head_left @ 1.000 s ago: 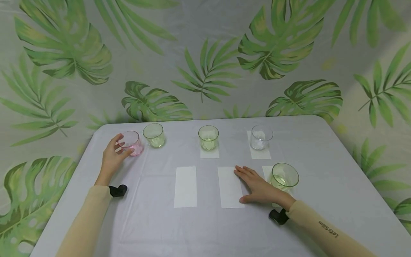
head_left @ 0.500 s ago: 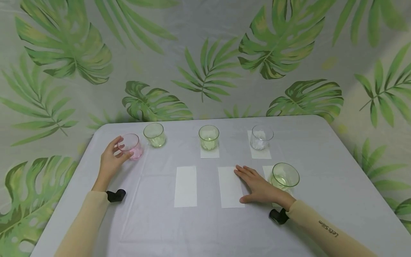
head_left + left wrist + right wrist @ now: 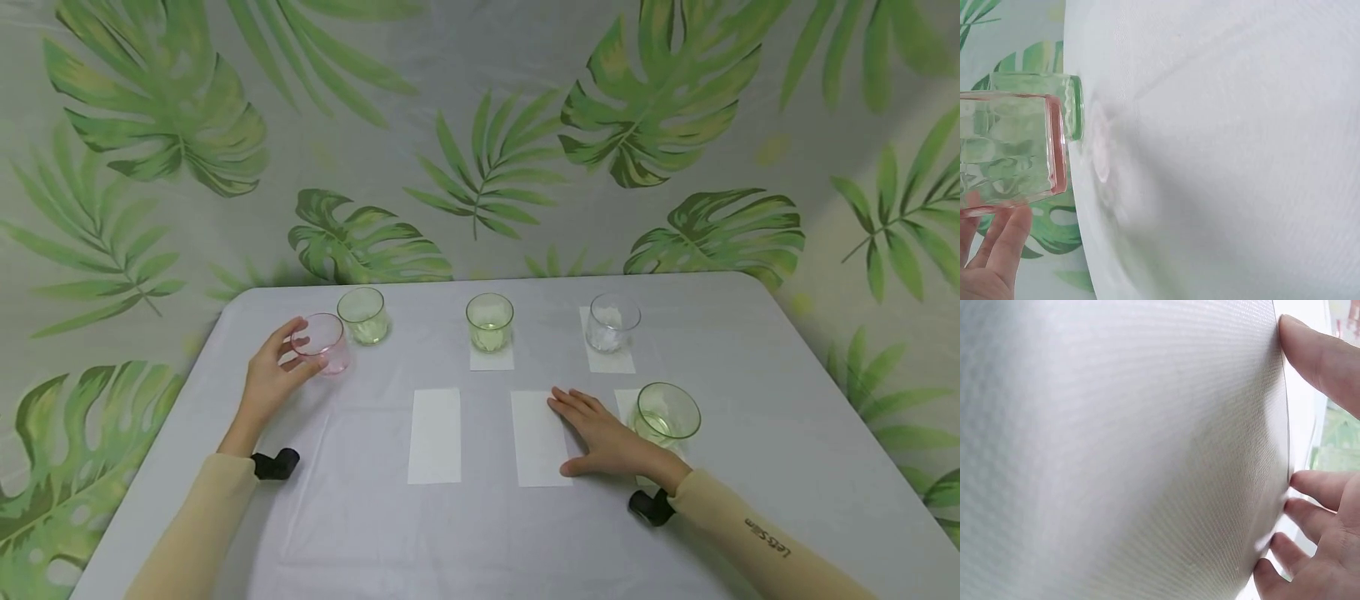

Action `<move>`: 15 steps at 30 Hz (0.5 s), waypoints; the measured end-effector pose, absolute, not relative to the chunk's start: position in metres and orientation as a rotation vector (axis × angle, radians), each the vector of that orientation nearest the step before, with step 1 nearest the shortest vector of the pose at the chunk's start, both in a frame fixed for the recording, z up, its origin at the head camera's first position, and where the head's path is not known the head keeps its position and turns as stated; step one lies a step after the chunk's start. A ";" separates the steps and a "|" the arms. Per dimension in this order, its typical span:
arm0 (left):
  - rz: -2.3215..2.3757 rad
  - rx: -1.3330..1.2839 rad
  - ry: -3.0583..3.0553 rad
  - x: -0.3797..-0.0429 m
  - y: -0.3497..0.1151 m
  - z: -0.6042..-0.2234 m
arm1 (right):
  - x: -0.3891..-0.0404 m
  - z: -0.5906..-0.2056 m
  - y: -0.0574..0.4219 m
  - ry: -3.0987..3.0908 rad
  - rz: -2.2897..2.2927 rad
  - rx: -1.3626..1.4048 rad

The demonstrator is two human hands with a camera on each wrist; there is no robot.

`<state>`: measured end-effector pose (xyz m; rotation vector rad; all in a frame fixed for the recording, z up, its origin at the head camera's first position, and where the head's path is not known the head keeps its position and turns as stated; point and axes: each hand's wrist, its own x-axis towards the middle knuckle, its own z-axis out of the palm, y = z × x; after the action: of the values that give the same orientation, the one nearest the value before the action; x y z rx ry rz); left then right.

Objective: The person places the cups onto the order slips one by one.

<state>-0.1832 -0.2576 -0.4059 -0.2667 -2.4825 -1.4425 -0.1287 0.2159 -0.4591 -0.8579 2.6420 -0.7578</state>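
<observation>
From the head view, the left hand (image 3: 272, 379) has its fingers (image 3: 279, 335) curled round a pink glass (image 3: 330, 346). A green glass (image 3: 365, 318) sits just past those fingers, to their right, close to the pink one. The right hand (image 3: 603, 439) holds nothing. Its fingers are spread apart, and the tips lie over a white card (image 3: 534, 442) on the bench (image 3: 360, 533). To the left of these fingers is another card (image 3: 435, 437). A second green glass (image 3: 667, 412) is just right of the right hand. Farther off, past the right fingertips, stand a third green glass (image 3: 490, 325) and a clear glass (image 3: 611, 325), each on a card.

In the left wrist view, fingertips touch the pink glass's side, and its bottom looks lifted off the bench.

In the right wrist view, the thumb is well apart from the other fingers, and the tips point down at the white top
</observation>
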 end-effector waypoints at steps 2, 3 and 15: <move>-1.448 -0.290 -2.485 -0.181 -0.252 -0.403 | -0.129 -0.460 0.216 2.642 -0.755 -0.857; -1.456 -0.302 -2.485 -0.180 -0.250 -0.402 | -0.129 -0.460 0.216 2.642 -0.755 -0.855; -1.491 -0.410 -2.527 -0.184 -0.229 -0.411 | -0.128 -0.458 0.216 2.645 -0.750 -0.871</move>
<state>-0.1840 -0.2290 -0.4112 -0.4096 -2.5274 -1.4911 -0.1285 0.2164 -0.4584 -0.8708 2.6447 -0.7497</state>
